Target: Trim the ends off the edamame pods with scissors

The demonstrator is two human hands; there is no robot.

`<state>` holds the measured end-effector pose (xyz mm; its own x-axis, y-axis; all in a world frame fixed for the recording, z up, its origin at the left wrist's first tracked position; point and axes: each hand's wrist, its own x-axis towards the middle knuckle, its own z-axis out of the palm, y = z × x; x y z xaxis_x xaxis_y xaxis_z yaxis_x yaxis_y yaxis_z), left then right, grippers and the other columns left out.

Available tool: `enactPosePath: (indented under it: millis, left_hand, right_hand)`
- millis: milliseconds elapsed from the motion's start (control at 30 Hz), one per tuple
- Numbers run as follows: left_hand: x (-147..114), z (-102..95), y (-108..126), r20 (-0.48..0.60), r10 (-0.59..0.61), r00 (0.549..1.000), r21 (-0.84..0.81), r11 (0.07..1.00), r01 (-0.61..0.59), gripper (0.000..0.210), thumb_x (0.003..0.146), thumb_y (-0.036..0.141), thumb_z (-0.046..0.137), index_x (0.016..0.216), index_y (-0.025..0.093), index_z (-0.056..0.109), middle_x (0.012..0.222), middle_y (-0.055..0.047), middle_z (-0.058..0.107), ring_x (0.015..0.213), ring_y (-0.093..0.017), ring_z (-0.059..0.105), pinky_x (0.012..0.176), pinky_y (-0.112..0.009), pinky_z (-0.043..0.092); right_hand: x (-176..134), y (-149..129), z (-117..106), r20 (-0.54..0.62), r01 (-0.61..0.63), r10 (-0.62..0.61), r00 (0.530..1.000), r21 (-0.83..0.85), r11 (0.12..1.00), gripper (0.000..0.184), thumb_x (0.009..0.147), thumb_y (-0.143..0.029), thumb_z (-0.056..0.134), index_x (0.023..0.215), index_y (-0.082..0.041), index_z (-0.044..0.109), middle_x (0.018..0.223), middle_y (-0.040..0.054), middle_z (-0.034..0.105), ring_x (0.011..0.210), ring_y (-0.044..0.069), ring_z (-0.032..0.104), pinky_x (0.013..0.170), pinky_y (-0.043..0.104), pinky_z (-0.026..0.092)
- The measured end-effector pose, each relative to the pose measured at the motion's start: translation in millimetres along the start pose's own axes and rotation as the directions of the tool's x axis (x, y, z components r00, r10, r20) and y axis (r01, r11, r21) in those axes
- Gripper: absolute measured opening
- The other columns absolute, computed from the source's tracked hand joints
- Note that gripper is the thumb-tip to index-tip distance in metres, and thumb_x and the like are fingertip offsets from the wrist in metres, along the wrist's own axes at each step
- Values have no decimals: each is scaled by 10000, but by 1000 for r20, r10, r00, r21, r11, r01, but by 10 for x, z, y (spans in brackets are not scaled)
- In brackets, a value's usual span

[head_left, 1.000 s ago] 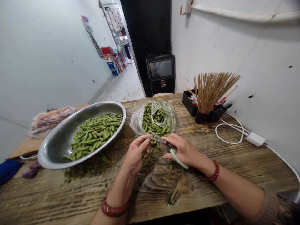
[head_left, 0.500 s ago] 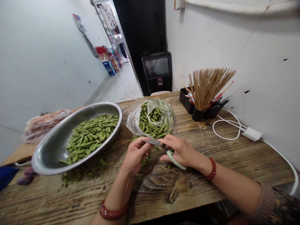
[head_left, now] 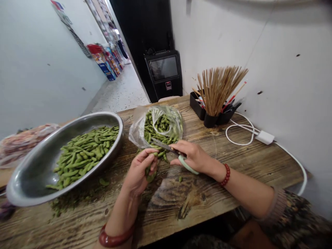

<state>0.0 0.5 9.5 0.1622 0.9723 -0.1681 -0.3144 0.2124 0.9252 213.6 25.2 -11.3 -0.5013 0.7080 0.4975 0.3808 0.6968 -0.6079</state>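
Note:
Green edamame pods (head_left: pixel 151 173) are pinched in my left hand (head_left: pixel 141 169), partly covered by the fingers. My right hand (head_left: pixel 193 156) grips scissors (head_left: pixel 187 165) with pale green handles, their blades pointing left just above the left fingertips. Behind both hands lies a clear plastic bag (head_left: pixel 137 133) full of pods, with a few spilling out at its near edge. To the left, a large steel bowl (head_left: pixel 31 176) holds a heap of edamame (head_left: pixel 85 154). Small green trimmings (head_left: pixel 68 202) lie on the table below the bowl.
A black caddy (head_left: pixel 198 106) with thin brown sticks (head_left: pixel 220 88) stands at the wooden table's (head_left: pixel 233 207) back right. Beside it runs a white cable with an adapter (head_left: pixel 264 137). A bagged pinkish food (head_left: pixel 26 141) sits behind the bowl. A black speaker-like box (head_left: pixel 164 72) stands beyond the table.
The scissors have lifted and opened slightly away from the left fingertips. A pod now shows between my left fingers. The whole view has shifted, moving things leftward in the picture.

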Motion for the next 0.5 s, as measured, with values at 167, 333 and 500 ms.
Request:
enactPosePath:
  millis: [167,333,500]
  left_hand:
    - [18,49,29,78,-4,997,-55,998,9,219,830,322,600,701,157,535,679,31,455,466,-47,353,372,-150,239]
    - [61,76,-133,114,86,990,502,855,-132,121,841,279,587,852,181,657,603,32,471,482,-76,404,442,-181,325]
    - [142,193,-359,415,227,881,840,277,-467,232,870,222,518,987,192,715,769,-51,605,741,-168,582,683,-272,454]
  right_hand:
    - [65,118,-64,-236,-76,86,968,52,996,429,794,-400,689,1136,-154,608,848,38,591,759,156,563,705,271,466]
    - [95,130,-82,-262,-115,142,955,115,987,420,773,-371,714,1112,-138,634,849,35,608,768,149,582,712,260,469]
    - [92,115,-65,-260,-153,188,947,149,977,410,767,-329,722,1121,-138,637,860,35,619,779,146,594,728,256,474]
